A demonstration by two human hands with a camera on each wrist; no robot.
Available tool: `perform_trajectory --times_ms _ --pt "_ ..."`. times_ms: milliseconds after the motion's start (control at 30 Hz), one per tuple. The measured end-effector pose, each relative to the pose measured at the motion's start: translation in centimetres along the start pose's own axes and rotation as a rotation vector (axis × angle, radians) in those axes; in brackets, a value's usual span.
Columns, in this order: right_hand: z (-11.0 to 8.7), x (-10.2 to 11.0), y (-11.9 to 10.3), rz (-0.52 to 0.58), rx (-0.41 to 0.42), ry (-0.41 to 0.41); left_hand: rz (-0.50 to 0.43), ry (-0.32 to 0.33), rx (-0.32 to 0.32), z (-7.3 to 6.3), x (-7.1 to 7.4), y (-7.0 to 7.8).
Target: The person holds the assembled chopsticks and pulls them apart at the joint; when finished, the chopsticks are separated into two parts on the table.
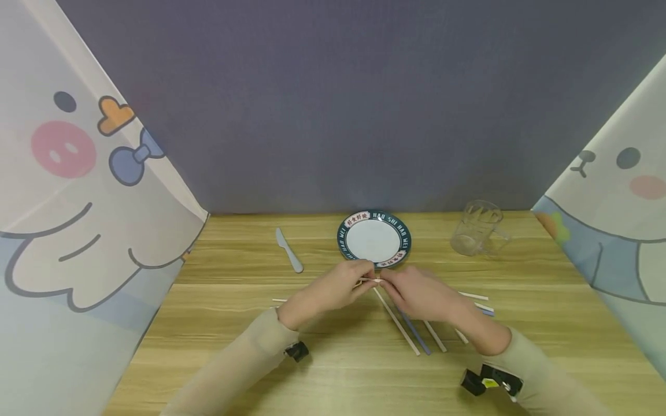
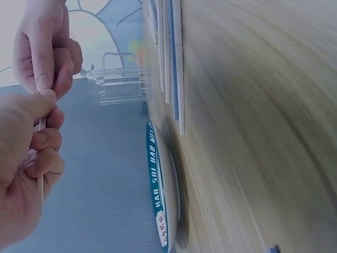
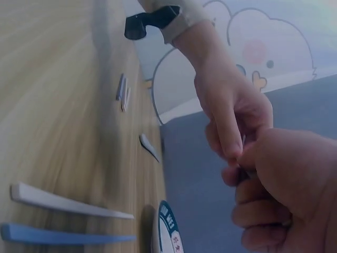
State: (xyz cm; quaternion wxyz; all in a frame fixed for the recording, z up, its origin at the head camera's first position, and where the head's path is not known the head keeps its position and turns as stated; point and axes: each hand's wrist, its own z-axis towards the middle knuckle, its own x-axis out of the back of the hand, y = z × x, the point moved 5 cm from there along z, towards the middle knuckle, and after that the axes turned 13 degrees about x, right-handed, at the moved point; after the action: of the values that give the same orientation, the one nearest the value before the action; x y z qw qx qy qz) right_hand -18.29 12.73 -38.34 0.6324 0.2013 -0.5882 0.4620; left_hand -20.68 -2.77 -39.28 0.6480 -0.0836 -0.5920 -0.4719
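My left hand point(image 1: 338, 284) and right hand point(image 1: 424, 293) meet fingertip to fingertip in front of the plate. Between them is a thin white stick point(image 2: 41, 182), pinched by both hands and raised above the table. It runs along the curled fingers of the left hand in the left wrist view; its right part is hidden by the fingers. Below the right hand, several slim sticks lie on the table, among them a white chopstick point(image 3: 63, 201) and a blue chopstick point(image 3: 52, 234), both tapering toward the plate.
A white plate with a dark green rim point(image 1: 343, 240) lies just beyond the hands. A pale knife point(image 1: 289, 251) rests to its left, and a clear glass mug point(image 1: 473, 231) stands to the right. More sticks point(image 3: 124, 92) lie left, partly behind the left arm.
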Motion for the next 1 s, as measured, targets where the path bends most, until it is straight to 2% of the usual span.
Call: perform_trajectory --times_ms 200,333,600,833,1000 --pt "-0.1 0.2 0.2 0.013 0.049 -0.035 0.028 0.025 -0.006 -0.7 0.7 0.6" --pt "-0.1 0.2 0.2 0.019 0.063 -0.051 0.027 0.017 0.003 -1.0 0.9 0.9" --pt "-0.4 0.8 -0.2 0.029 0.128 -0.026 0.011 0.020 -0.006 -1.2 1.5 1.8" --pt "-0.7 0.9 0.1 0.082 0.108 -0.032 0.015 0.056 -0.001 -1.3 1.9 2.5" --pt "-0.8 0.9 0.1 0.090 0.152 -0.020 0.008 0.038 0.013 -1.4 1.7 2.6"
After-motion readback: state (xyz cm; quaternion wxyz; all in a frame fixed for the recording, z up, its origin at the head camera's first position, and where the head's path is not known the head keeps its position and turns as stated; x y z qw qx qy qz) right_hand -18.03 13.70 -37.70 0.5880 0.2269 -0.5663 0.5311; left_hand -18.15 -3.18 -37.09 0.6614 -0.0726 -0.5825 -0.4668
